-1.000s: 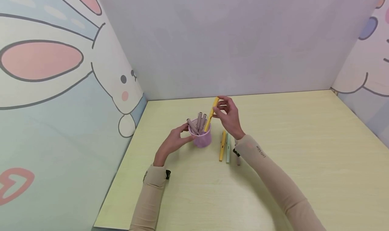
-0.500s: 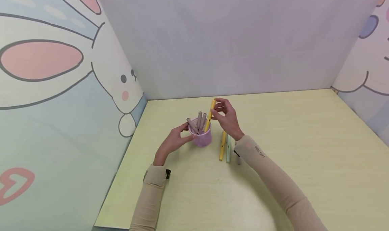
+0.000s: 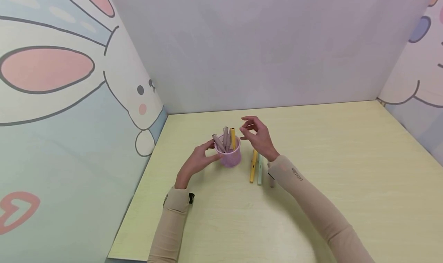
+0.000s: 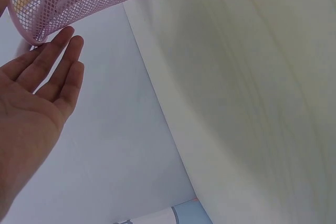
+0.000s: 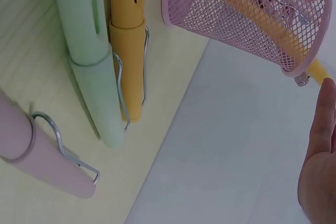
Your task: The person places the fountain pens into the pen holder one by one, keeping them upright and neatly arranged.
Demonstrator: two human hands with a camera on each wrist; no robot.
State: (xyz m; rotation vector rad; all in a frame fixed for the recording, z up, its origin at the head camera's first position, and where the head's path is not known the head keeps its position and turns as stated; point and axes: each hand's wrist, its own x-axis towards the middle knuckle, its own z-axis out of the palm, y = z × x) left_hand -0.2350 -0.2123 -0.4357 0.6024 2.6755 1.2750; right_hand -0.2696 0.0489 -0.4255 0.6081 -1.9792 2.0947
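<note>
A pink mesh pen cup [image 3: 231, 160] stands on the table, with several greyish-purple pens [image 3: 219, 143] and one yellow pen [image 3: 233, 138] leaning in it. My left hand [image 3: 198, 162] holds the cup by its rim, thumb on the near side and fingers on the far side. Just right of the cup, my right hand [image 3: 258, 137] hovers with loosely bent fingers and nothing between them. On the table below it lie a second yellow pen [image 5: 127, 51], a mint-green pen [image 5: 89, 40] and a purple pen [image 5: 47, 156], side by side; my right forearm partly hides the purple one in the head view.
The pale wood-look table [image 3: 346, 170] meets a plain greyish wall [image 3: 263, 47] at the back. A wall with a cartoon rabbit [image 3: 131, 101] borders its left side, and another painted wall [image 3: 418, 63] its right.
The yellow pen has gone down into the cup and my right hand has let go of it, its fingers now apart from it. My left hand has stayed on the cup.
</note>
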